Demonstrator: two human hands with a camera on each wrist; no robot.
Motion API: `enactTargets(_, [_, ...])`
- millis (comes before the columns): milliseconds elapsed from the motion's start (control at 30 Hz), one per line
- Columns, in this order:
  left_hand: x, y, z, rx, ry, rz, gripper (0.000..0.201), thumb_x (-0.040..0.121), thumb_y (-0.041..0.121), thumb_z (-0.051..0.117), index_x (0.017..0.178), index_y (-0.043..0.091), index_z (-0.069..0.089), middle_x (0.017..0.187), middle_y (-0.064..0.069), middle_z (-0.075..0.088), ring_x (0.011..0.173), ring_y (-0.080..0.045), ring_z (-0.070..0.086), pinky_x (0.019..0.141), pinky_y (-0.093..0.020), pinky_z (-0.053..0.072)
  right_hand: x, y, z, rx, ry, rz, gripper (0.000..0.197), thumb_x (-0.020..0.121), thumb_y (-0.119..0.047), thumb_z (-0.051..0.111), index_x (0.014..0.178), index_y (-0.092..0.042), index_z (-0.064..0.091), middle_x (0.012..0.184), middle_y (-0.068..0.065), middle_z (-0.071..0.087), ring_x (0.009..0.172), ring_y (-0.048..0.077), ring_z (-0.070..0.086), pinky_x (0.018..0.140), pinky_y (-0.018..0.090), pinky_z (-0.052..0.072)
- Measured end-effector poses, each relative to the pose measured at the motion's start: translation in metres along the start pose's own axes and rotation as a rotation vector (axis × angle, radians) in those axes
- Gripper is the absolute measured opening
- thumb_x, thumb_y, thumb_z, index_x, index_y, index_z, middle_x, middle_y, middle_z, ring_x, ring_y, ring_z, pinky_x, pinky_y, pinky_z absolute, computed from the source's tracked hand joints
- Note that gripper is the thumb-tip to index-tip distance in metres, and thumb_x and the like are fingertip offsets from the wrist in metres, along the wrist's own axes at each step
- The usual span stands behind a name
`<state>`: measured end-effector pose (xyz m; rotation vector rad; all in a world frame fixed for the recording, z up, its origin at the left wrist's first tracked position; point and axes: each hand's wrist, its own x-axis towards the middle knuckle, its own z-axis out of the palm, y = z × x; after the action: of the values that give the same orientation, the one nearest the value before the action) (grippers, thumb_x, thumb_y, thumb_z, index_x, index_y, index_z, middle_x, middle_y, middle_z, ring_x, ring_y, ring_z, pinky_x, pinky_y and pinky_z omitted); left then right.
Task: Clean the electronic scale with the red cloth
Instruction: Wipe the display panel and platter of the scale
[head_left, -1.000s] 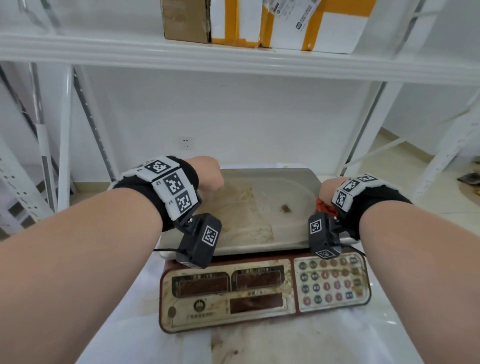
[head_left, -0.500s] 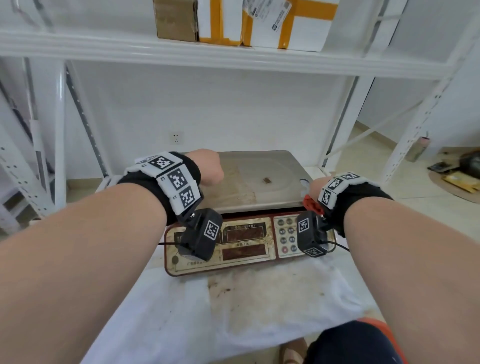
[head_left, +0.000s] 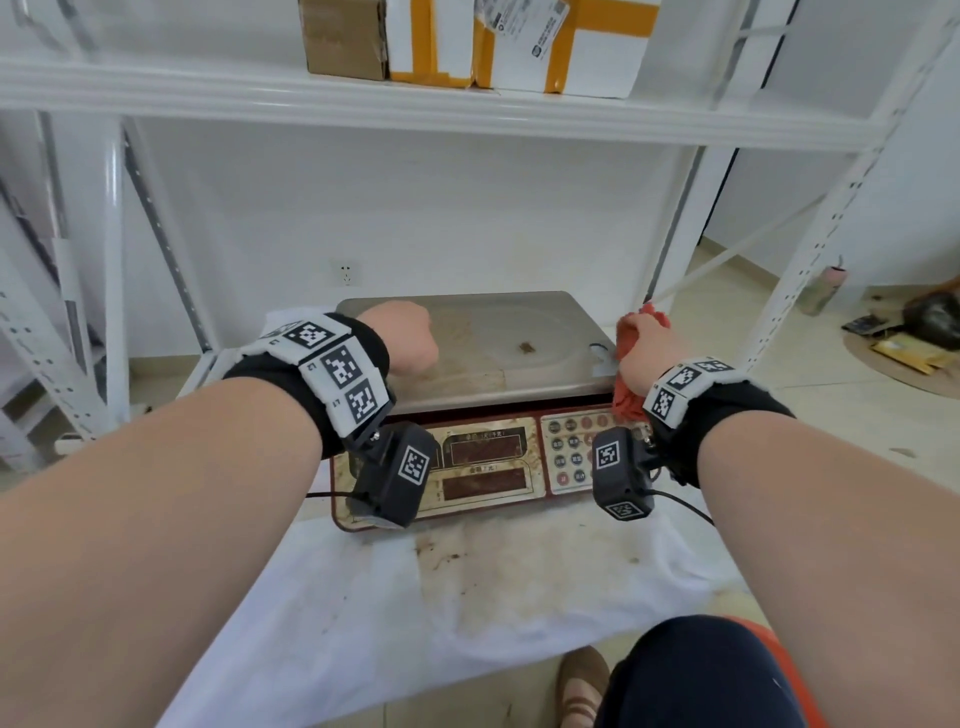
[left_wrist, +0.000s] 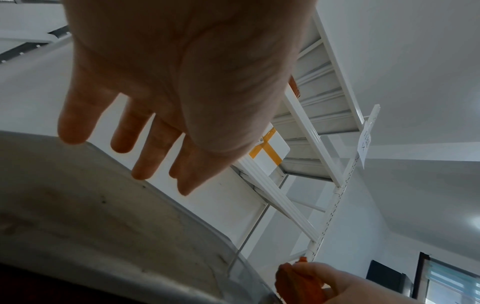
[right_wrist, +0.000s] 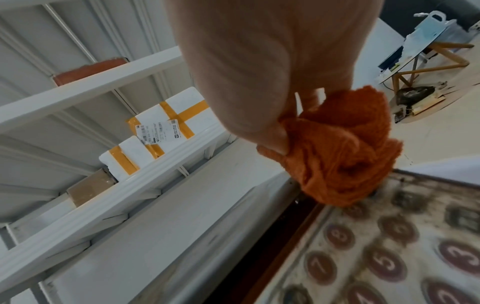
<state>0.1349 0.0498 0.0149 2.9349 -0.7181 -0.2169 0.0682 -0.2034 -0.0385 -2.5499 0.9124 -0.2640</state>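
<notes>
The electronic scale (head_left: 483, 457) stands on a stained white sheet. It has a smeared steel pan (head_left: 498, 338) with a brown crumb on it, and a dirty front panel with a keypad (right_wrist: 389, 257). My left hand (head_left: 410, 343) hovers over the pan's left side, its fingers (left_wrist: 145, 160) straight and spread, holding nothing. At the scale's right edge my right hand (head_left: 644, 348) grips the bunched red cloth (head_left: 628, 405). In the right wrist view the red cloth (right_wrist: 342, 154) hangs just above the keypad's top corner, beside the pan's rim (right_wrist: 182, 226).
A white shelf board (head_left: 467, 104) runs above the scale, carrying a cardboard box (head_left: 345, 36) and yellow-taped white parcels (head_left: 561, 47). Perforated shelf uprights (head_left: 810, 249) stand on both sides. My knee (head_left: 691, 675) and shoe are below the sheet's front edge (head_left: 467, 660).
My head has drawn back, so the scale looks smaller and farther away. My right hand has lifted slightly at the right edge, showing more of the cloth. My left hand stays over the pan.
</notes>
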Motion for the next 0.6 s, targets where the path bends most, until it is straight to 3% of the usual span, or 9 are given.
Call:
enactTargets(133, [-0.003, -0.006, 0.010, -0.083, 0.039, 0.023, 0.047, 0.093, 0.009, 0.043, 0.140, 0.012, 0.041, 0.142, -0.006, 0.045, 0.130, -0.023, 0.042, 0.105, -0.031, 0.034, -0.011, -0.007, 0.016, -0.143, -0.110, -0.075, 0.040, 0.096, -0.010, 0.038, 0.136, -0.015, 0.044, 0.148, 0.006, 0.035, 0.136, 0.025, 0.033, 0.108, 0.041, 0.032])
enactTargets(233, [-0.001, -0.012, 0.019, -0.140, 0.055, 0.043, 0.047, 0.093, 0.010, 0.044, 0.139, 0.016, 0.041, 0.139, -0.003, 0.047, 0.128, -0.022, 0.043, 0.104, -0.030, 0.034, -0.021, -0.013, 0.020, -0.144, -0.080, -0.145, 0.042, 0.095, -0.012, 0.036, 0.135, -0.019, 0.045, 0.134, 0.014, 0.050, 0.122, 0.032, 0.048, 0.100, 0.038, 0.040])
enactTargets(333, [0.000, -0.014, 0.026, -0.180, 0.063, 0.063, 0.045, 0.093, 0.011, 0.044, 0.138, 0.017, 0.043, 0.138, -0.002, 0.048, 0.126, -0.022, 0.045, 0.102, -0.030, 0.036, -0.031, -0.028, 0.032, -0.228, -0.097, -0.280, 0.039, 0.088, -0.006, 0.037, 0.120, -0.023, 0.051, 0.124, 0.004, 0.056, 0.112, 0.030, 0.050, 0.096, 0.036, 0.033])
enactTargets(433, [0.001, -0.013, 0.031, -0.192, 0.094, 0.081, 0.042, 0.093, 0.011, 0.044, 0.135, 0.018, 0.047, 0.134, -0.002, 0.051, 0.123, -0.022, 0.047, 0.100, -0.030, 0.038, -0.043, -0.043, 0.039, -0.209, -0.128, -0.363, 0.048, 0.089, -0.007, 0.036, 0.133, -0.024, 0.047, 0.129, 0.006, 0.054, 0.117, 0.032, 0.046, 0.103, 0.037, 0.032])
enactTargets(533, [-0.003, -0.009, 0.035, -0.191, 0.120, 0.108, 0.040, 0.093, 0.010, 0.043, 0.131, 0.018, 0.050, 0.130, -0.003, 0.054, 0.120, -0.021, 0.049, 0.097, -0.029, 0.039, -0.054, -0.048, 0.040, -0.176, -0.146, -0.444, 0.052, 0.092, -0.004, 0.034, 0.138, -0.026, 0.044, 0.125, 0.009, 0.056, 0.108, 0.030, 0.051, 0.100, 0.042, 0.037])
enactTargets(600, [-0.007, -0.007, 0.037, -0.189, 0.142, 0.151, 0.039, 0.092, 0.010, 0.042, 0.129, 0.017, 0.052, 0.128, -0.003, 0.055, 0.119, -0.021, 0.050, 0.097, -0.029, 0.039, -0.053, -0.043, 0.038, -0.022, -0.133, -0.455, 0.056, 0.090, -0.002, 0.035, 0.138, -0.028, 0.045, 0.126, 0.010, 0.056, 0.108, 0.028, 0.054, 0.097, 0.044, 0.042])
